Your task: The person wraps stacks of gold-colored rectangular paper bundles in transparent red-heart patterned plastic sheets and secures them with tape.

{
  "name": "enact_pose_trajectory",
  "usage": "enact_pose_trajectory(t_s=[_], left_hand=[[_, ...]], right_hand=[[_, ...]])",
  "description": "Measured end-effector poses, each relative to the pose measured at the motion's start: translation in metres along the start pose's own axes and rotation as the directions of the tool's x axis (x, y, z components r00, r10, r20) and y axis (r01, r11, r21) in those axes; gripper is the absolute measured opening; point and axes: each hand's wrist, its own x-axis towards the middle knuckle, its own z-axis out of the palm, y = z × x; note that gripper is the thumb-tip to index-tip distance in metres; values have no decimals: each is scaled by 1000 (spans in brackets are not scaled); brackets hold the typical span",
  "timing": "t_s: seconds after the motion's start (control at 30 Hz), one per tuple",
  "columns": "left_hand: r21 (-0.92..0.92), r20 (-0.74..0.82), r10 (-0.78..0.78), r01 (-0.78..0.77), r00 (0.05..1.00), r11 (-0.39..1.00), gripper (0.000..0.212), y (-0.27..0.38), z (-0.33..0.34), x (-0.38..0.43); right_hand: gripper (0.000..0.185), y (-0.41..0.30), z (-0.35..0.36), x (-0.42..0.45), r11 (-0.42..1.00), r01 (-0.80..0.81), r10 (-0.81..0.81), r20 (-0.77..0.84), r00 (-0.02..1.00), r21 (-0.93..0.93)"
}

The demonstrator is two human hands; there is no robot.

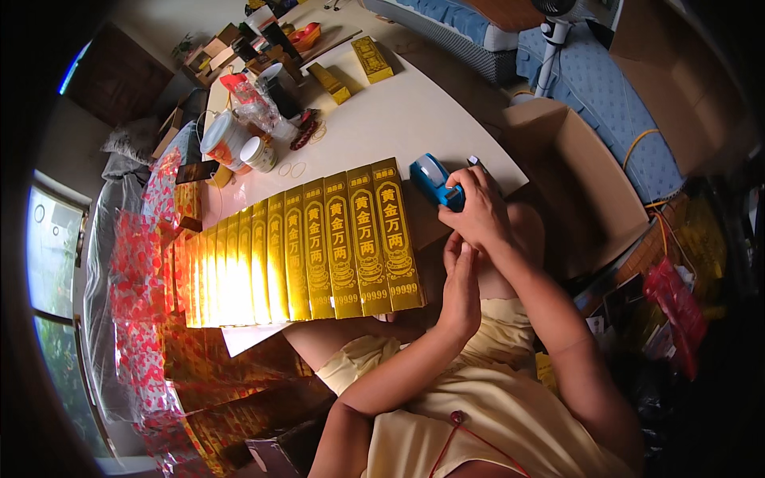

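Observation:
A blue tape dispenser (435,178) with a clear roll stands at the table's near right edge. My right hand (478,206) is at its near end, thumb and fingertips close to the cutting end; whether it pinches tape cannot be seen. Just below, my left hand (463,287) has its fingers together and raised, fingertips near my right wrist; what lies between its fingers is hidden. Left of both hands, a long row of gold printed paper boxes (340,251) stands side by side, bright with glare at its left part.
Beyond the row are a white cup (258,154), a lidded tub (224,140), rubber bands (293,170) and two gold packs (372,58). An open cardboard box (588,179) stands right of the table. Red-patterned plastic wrap (140,287) hangs at the left.

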Motion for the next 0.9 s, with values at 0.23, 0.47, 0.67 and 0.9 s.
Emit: enact_pose_trajectory(t_s=[0.23,0.47,0.67,0.9], left_hand=[[-248,5,44,-42,999,968,44,-3,14,45],[-195,-259,51,-104,964,975,41,0,25,64],[-151,-265,113,-157,958,976,39,-5,12,71],[-161,-380,123,-197,917,967,29,-3,28,68]], right_hand=[[32,1,-32,27,700,-595,313,580,752,394],[22,7,-33,41,587,-725,366,681,634,360],[18,-14,-58,16,605,-607,253,598,761,516],[14,16,-48,-25,611,-622,342,546,765,490]])
